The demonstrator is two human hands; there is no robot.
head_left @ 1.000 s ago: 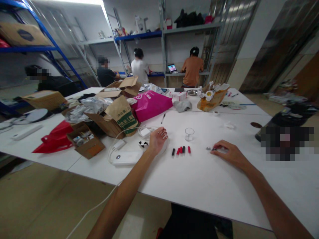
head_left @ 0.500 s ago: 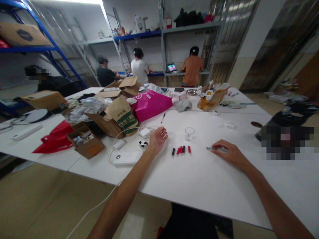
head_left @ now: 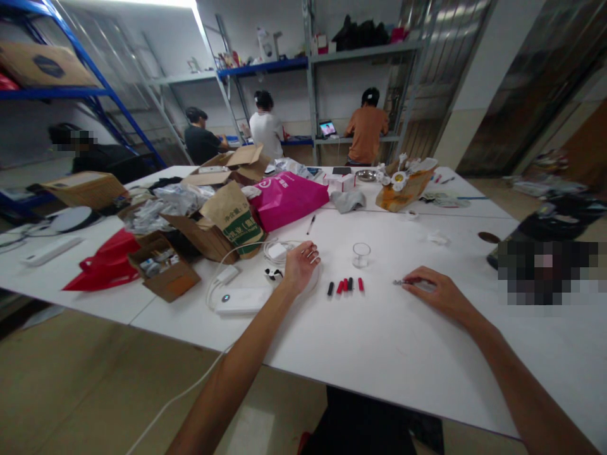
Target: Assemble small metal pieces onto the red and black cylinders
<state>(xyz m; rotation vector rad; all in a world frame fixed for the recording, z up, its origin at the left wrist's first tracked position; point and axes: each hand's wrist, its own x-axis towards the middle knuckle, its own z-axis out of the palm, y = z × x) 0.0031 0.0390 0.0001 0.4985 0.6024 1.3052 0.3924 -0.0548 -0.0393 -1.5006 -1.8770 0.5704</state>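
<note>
My left hand [head_left: 302,265] rests on the white table, palm turned up and fingers loosely bent but apart, with nothing in it. Across from it, my right hand [head_left: 439,289] lies low over the tabletop, thumb and fingertips pinched on a small silver metal piece [head_left: 397,282]. What exactly that piece is, I cannot make out. Between the hands lie several short cylinders, black ones [head_left: 331,289] and red ones [head_left: 361,284], roughly in a row. A clear glass cup [head_left: 361,254] stands upright just behind them.
Left of my left hand are a white power strip [head_left: 244,301], cables and a charger [head_left: 277,251]. Farther back stand a small open carton [head_left: 171,281], a brown paper bag [head_left: 232,224] and a magenta bag [head_left: 291,202]. A pen [head_left: 310,224] lies mid-table. Several people sit at the far shelves.
</note>
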